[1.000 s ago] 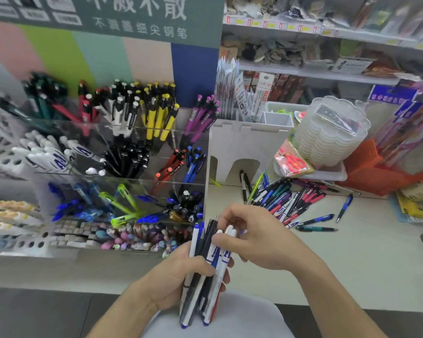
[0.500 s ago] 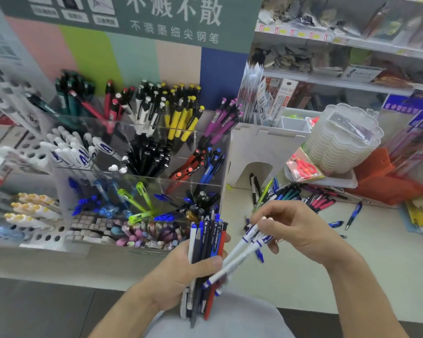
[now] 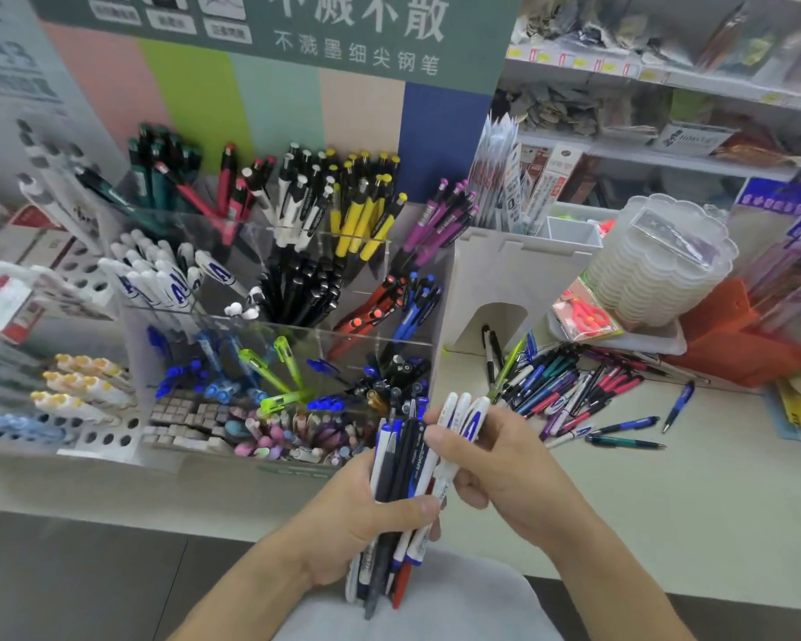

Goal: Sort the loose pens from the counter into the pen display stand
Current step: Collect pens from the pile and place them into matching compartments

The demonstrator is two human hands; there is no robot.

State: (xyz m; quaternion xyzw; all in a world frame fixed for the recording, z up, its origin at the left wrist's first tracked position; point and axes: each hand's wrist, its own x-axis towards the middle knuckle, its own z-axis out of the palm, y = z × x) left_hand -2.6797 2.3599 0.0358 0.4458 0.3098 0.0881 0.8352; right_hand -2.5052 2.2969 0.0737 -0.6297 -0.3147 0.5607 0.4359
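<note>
My left hand [image 3: 366, 515] grips an upright bundle of pens [image 3: 396, 478], dark, blue and red, just in front of the counter's edge. My right hand [image 3: 505, 469] pinches a few white pens with blue lettering [image 3: 465, 418] and holds them upright against the right side of that bundle. The clear tiered pen display stand [image 3: 269, 316] rises right behind my hands, its compartments full of pens sorted by colour. A heap of loose pens [image 3: 569, 386] lies on the white counter [image 3: 667, 501] to the right of the stand.
A white castle-shaped holder [image 3: 505, 279] stands between the stand and a stack of clear scalloped trays [image 3: 657, 270]. An orange object [image 3: 736, 340] sits at far right. White perforated racks with pens [image 3: 65, 400] fill the left. Shelves of goods run behind.
My right hand drew the white pens out to the right, then brought them back upright against the bundle. The camera view shifted, so the stand now appears further right.
</note>
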